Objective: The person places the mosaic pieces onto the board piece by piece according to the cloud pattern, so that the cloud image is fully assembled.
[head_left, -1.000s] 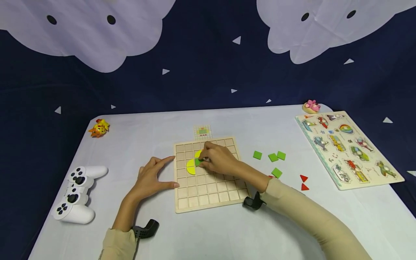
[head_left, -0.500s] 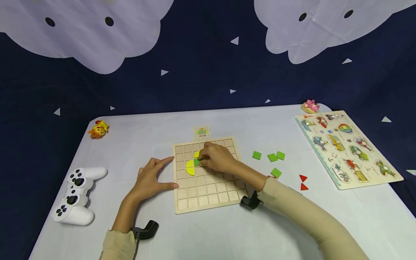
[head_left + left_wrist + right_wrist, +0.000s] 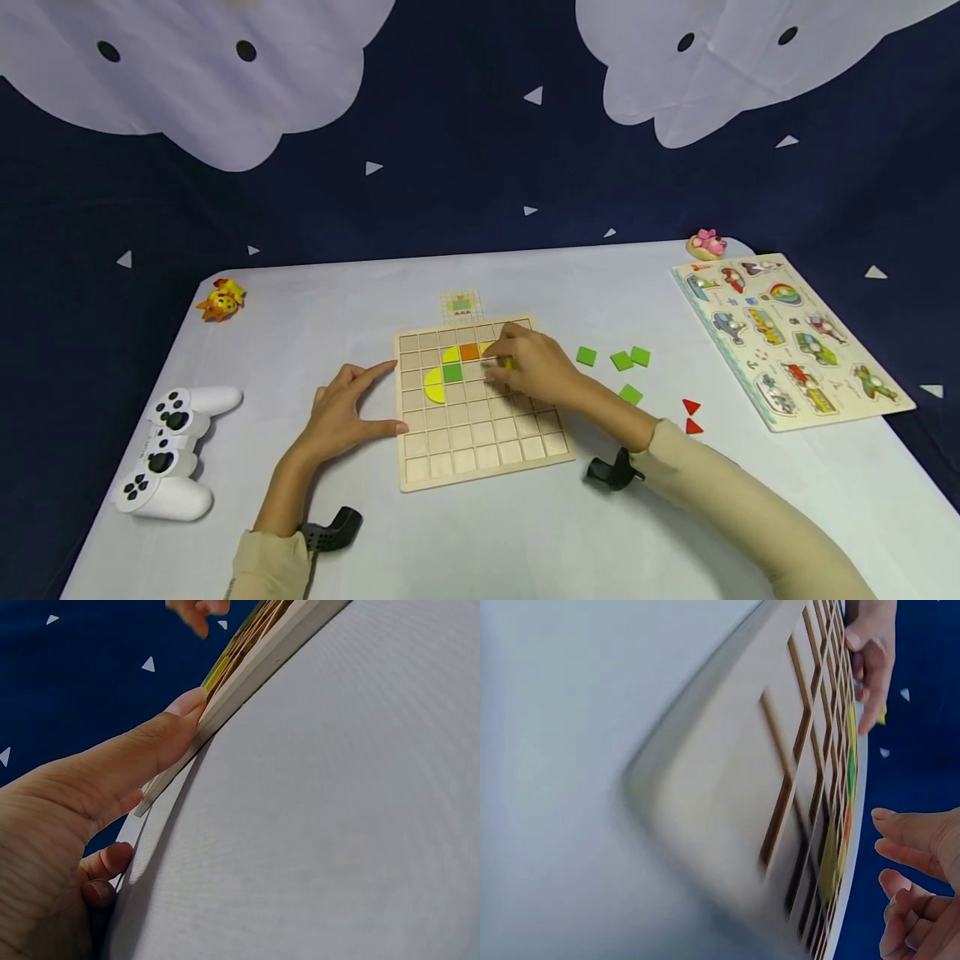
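Note:
A wooden grid board (image 3: 480,437) lies mid-table. Set on it are a green square (image 3: 453,372), an orange square (image 3: 468,352) and rounded yellow pieces (image 3: 434,385), some partly covered by my right hand. My left hand (image 3: 339,414) spreads its thumb and forefinger against the board's left edge; the left wrist view shows the thumb (image 3: 161,742) on the rim. Over the upper right of the grid hovers my right hand (image 3: 538,363). In the right wrist view its thumb and fingers (image 3: 911,829) are bent loosely, with nothing between them.
Behind the board lies a small pattern card (image 3: 461,307). Loose green squares (image 3: 622,361) and red triangles (image 3: 693,426) are scattered to the right, near a picture puzzle (image 3: 795,342). A white game controller (image 3: 174,454) sits left; small toy figures (image 3: 222,300) stand at the back corners.
My right hand has let go of the green square, which stays on the board, and moved right, uncovering the orange square. My left hand keeps its place at the board's edge.

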Demonstrator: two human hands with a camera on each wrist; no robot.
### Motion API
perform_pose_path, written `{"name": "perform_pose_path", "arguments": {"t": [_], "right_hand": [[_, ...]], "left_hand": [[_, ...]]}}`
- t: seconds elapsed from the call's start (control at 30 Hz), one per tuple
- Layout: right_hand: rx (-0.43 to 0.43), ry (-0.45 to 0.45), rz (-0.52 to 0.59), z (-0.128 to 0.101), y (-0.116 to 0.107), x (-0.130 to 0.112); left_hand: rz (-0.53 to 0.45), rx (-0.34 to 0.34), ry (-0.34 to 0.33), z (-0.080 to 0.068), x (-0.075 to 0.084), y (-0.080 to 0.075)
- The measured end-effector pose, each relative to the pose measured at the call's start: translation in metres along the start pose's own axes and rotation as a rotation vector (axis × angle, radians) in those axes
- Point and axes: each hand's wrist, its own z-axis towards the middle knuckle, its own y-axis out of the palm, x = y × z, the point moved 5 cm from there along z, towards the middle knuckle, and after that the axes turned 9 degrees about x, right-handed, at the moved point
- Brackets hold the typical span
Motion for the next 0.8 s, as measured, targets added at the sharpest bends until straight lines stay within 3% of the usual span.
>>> {"name": "perform_pose_path", "arguments": {"t": [0.5,0.8], "right_hand": [[0.045,0.221,-0.143,-0.052,-0.056,0.080],[0.042,0.236,-0.176,-0.066,-0.062,0.103]], "left_hand": [[0.010,0.001,0.003,-0.001,0.001,-0.001],[0.013,0.000,-0.001,0.000,0.001,0.000]]}}
